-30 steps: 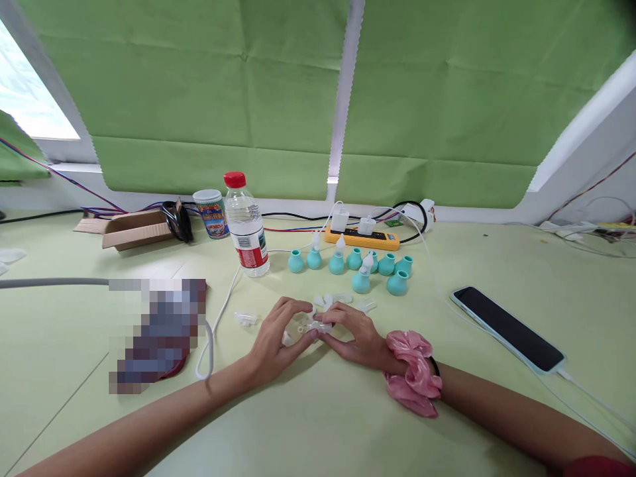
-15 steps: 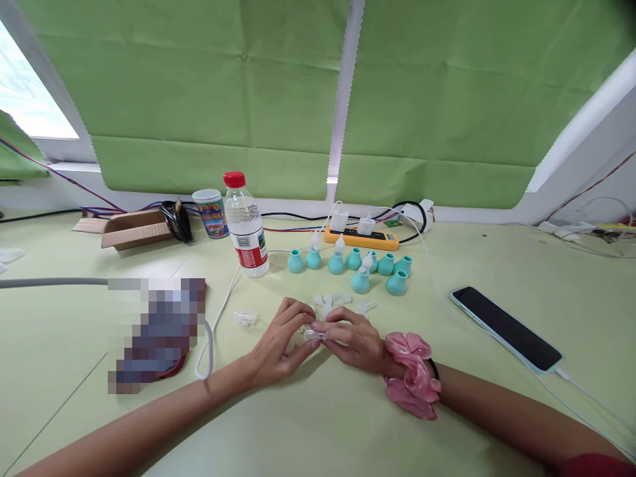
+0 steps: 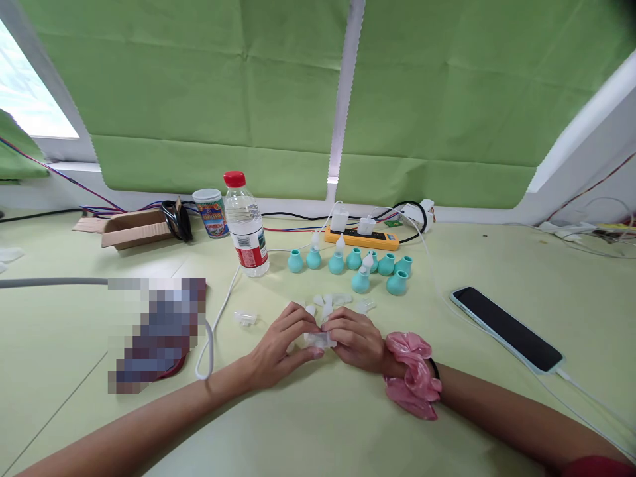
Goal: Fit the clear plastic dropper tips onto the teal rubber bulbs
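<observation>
Plastic fitting, clear, sits nearer you than the teal squeeze bulbs. Your left hand pinches it, thumb and fingers narrowly parted; your right hand curls against it, its grip unclear.

Clear plastic piece now nearer the person, left hand's thumb lower, right hand more curled

Head-worn camera, our one view: we look forward and down from above and behind the bare left hand and the bare right hand, both near, below mid-frame. Pale yellow-green, smooth surface spans our lower half; green fabric blinds with zigzag edges face us, farther off.
</observation>
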Demonstrator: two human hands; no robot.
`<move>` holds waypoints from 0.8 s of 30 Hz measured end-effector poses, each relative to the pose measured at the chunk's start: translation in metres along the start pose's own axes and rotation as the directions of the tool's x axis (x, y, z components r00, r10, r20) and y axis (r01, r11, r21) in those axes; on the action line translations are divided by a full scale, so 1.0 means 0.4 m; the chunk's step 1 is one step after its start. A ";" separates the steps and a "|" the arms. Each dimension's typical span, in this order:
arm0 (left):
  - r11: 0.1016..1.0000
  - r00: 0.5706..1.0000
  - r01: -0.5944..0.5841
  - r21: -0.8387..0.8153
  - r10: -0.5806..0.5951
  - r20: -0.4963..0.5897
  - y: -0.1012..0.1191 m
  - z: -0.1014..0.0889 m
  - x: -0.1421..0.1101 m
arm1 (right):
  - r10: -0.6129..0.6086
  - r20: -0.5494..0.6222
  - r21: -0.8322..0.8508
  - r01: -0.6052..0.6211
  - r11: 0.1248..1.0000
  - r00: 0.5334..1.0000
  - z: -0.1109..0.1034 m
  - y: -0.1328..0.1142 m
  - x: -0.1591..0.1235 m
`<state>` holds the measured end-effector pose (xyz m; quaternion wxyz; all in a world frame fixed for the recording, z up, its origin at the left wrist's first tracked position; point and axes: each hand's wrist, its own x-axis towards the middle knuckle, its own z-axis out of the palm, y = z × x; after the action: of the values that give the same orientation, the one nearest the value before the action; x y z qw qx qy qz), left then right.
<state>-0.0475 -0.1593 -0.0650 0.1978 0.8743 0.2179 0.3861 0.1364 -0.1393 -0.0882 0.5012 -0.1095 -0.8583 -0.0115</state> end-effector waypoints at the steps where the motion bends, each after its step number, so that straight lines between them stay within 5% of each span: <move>1: 1.000 1.000 -0.002 0.012 0.002 -0.009 -0.001 0.002 -0.001 | 0.015 -0.006 0.004 -0.015 1.000 1.000 0.000 -0.001 0.001; 11: 0.993 0.987 -0.074 0.088 0.086 -0.135 -0.001 0.010 0.003 | 0.061 0.030 -0.015 -0.061 0.998 0.998 -0.002 -0.010 0.003; 24: 0.996 0.992 -0.050 0.071 0.058 -0.109 0.011 0.004 0.004 | 0.046 0.078 -0.115 -0.037 0.993 0.996 -0.006 -0.010 -0.001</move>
<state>-0.0442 -0.1626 -0.0628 0.1451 0.8634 0.2178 0.4314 0.1377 -0.1435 -0.0868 0.4593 -0.1558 -0.8733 -0.0454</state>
